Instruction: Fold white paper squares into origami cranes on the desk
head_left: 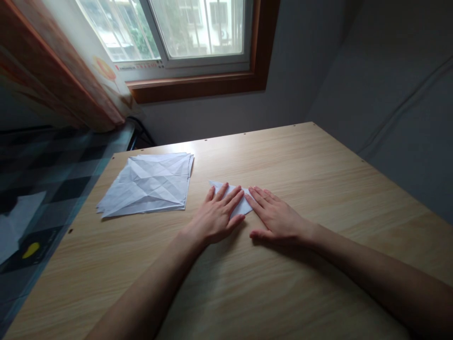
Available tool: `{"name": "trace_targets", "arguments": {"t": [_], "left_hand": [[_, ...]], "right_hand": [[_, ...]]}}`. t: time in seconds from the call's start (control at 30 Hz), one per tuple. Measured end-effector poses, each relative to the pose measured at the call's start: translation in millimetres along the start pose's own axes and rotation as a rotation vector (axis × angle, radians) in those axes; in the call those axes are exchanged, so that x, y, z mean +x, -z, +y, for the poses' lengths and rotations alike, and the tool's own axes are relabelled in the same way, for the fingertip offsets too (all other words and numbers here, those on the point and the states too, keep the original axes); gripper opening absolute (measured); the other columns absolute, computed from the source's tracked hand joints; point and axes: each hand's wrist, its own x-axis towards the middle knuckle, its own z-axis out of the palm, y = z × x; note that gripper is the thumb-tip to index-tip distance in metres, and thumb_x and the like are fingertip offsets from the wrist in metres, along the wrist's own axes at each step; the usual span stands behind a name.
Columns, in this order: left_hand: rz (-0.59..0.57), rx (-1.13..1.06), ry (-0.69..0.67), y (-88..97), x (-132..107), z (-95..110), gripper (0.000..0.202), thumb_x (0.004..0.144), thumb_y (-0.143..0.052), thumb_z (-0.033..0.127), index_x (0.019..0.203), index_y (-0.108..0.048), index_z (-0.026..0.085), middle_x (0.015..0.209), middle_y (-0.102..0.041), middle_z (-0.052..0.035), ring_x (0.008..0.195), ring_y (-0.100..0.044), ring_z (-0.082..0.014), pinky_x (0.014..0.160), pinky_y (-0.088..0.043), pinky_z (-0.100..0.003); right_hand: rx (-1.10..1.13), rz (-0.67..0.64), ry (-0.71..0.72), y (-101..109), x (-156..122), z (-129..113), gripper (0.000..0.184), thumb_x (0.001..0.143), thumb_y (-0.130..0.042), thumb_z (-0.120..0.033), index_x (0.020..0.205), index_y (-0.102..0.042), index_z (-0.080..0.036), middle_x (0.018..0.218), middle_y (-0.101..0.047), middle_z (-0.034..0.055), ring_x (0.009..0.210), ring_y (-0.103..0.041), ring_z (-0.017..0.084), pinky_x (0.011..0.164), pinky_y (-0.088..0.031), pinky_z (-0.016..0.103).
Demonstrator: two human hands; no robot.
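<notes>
A small folded piece of white paper (242, 206) lies flat on the wooden table, partly covered by both hands. My left hand (220, 215) rests on its left part, palm down, with the fingers stretched out and apart. On its right edge lie the fingertips of my right hand (274, 213), which is also flat, its thumb held away on the tabletop. The paper's pointed upper left corner and a middle strip show between the hands; the rest of its shape is hidden.
A stack of creased white paper sheets (155, 182) lies on the table (336, 189) at the left. Beyond the left edge is a checked cloth surface (81, 156) with more paper (24, 222) on it. A window (205, 28) and curtain (67, 61) stand behind.
</notes>
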Motion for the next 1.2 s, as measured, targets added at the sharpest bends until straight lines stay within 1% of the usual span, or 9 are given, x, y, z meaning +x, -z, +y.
{"name": "trace_targets", "arguments": {"t": [0.2,0.37,0.6,0.7,0.8,0.87,1.03,1.1,1.2], "left_hand": [[-0.014,-0.012,0.067,2.6,3.2,-2.5,0.057,0.098,-0.029,0.053,0.150,-0.030,0.030,0.158,-0.028,-0.0003,0.147,-0.016,-0.0365,0.116,-0.014,-0.059],[-0.001,0.004,0.116,3.6,5.9,-6.6,0.060,0.093,-0.036,0.062,0.148,-0.033,0.037,0.159,-0.025,-0.0010,0.145,-0.016,-0.0424,0.113,-0.016,-0.063],[0.045,-0.007,0.146,2.2,10.5,-19.6,0.077,0.077,-0.043,0.081,0.143,-0.040,0.042,0.159,-0.024,-0.0095,0.139,-0.018,-0.0557,0.102,-0.016,-0.076],[0.059,-0.008,0.137,0.0,11.5,-22.8,0.080,0.075,-0.044,0.083,0.143,-0.041,0.041,0.160,-0.022,-0.0104,0.139,-0.018,-0.0562,0.102,-0.014,-0.077],[0.062,0.003,0.139,-2.3,11.5,-23.6,0.079,0.076,-0.043,0.082,0.144,-0.039,0.042,0.160,-0.020,-0.0100,0.139,-0.015,-0.0569,0.102,-0.013,-0.077],[0.066,0.017,0.142,-3.5,11.1,-23.1,0.079,0.077,-0.042,0.082,0.145,-0.037,0.042,0.160,-0.019,-0.0097,0.140,-0.014,-0.0566,0.102,-0.012,-0.076],[0.070,0.040,0.166,-4.9,9.7,-20.0,0.090,0.076,-0.041,0.083,0.150,-0.029,0.032,0.160,-0.018,-0.0163,0.142,-0.014,-0.0527,0.106,-0.014,-0.072],[0.083,0.044,0.173,-5.4,9.3,-19.2,0.099,0.075,-0.043,0.083,0.153,-0.023,0.025,0.159,-0.017,-0.0202,0.144,-0.012,-0.0495,0.108,-0.014,-0.069],[0.131,0.038,0.179,-5.9,8.6,-19.5,0.108,0.072,-0.047,0.083,0.154,-0.018,0.019,0.160,-0.013,-0.0216,0.145,-0.010,-0.0460,0.111,-0.013,-0.066]], "right_hand": [[-0.016,-0.046,-0.019,3.7,-20.6,10.9,0.088,0.084,-0.046,-0.073,0.151,-0.030,-0.017,0.157,-0.023,0.0193,0.146,-0.020,0.035,0.118,-0.022,0.051],[-0.005,-0.025,-0.036,3.6,-37.9,18.2,0.088,0.085,-0.046,-0.071,0.151,-0.030,-0.014,0.156,-0.026,0.0206,0.146,-0.022,0.034,0.117,-0.023,0.050],[0.013,0.075,-0.069,2.2,-52.0,17.4,0.081,0.086,-0.052,-0.063,0.148,-0.035,-0.012,0.152,-0.035,0.0208,0.142,-0.031,0.033,0.115,-0.028,0.052],[0.017,0.133,-0.135,8.6,-43.5,12.1,0.067,0.087,-0.056,-0.054,0.139,-0.046,-0.013,0.145,-0.045,0.0207,0.135,-0.040,0.034,0.110,-0.034,0.053],[0.058,0.149,-0.222,16.3,-20.5,10.5,0.042,0.088,-0.059,-0.046,0.114,-0.061,-0.013,0.118,-0.063,0.0176,0.109,-0.057,0.032,0.095,-0.046,0.047],[0.109,0.154,-0.266,18.6,-1.0,11.7,0.033,0.087,-0.061,-0.043,0.103,-0.063,-0.014,0.106,-0.065,0.0146,0.100,-0.059,0.029,0.089,-0.048,0.043],[0.205,0.154,-0.298,17.2,33.6,14.8,0.050,0.079,-0.071,-0.033,0.122,-0.057,-0.012,0.117,-0.063,0.0151,0.109,-0.056,0.028,0.096,-0.044,0.041],[0.250,0.112,-0.330,18.4,37.8,15.4,0.058,0.074,-0.075,-0.034,0.125,-0.056,-0.013,0.116,-0.063,0.0153,0.106,-0.058,0.028,0.091,-0.046,0.039],[0.348,0.064,-0.373,22.5,38.3,16.5,0.054,0.066,-0.079,-0.034,0.114,-0.062,-0.016,0.105,-0.067,0.0107,0.093,-0.063,0.026,0.077,-0.049,0.033]]}}
